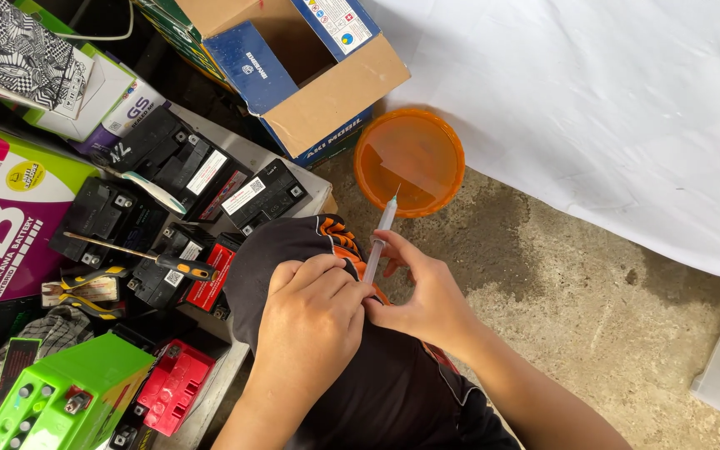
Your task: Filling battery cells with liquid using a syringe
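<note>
A clear syringe (379,237) stands slanted between the person's two hands, its thin needle aimed up and away towards an orange round bowl (410,162) on the concrete floor (593,308). The right hand (427,292) is closed on the syringe barrel, fingers wrapped round its lower part, while the left hand (310,321) is curled just beside it, touching the right hand at the base of the syringe; whether the left fingers also press the plunger cannot be told. Both hands rest over the person's knee, clad in black cloth with orange trim (339,237). The bowl looks to hold a shallow clear liquid, and the needle tip lies at its near edge in the view. Behind the bowl an open cardboard box (327,83) with blue printed sides lies tipped, its inside bare brown. To the left a low bench is crowded with small black batteries (202,175) bearing white and red labels, a screwdriver (139,254) with a yellow and black handle lying across them, and yellow-handled pliers (85,292) nearby. A bright green battery (60,396) and a red one (172,383) sit at the lower left. A magenta and green carton (2,225) leans at the far left. A white sheet (610,108) covers the upper right.
</note>
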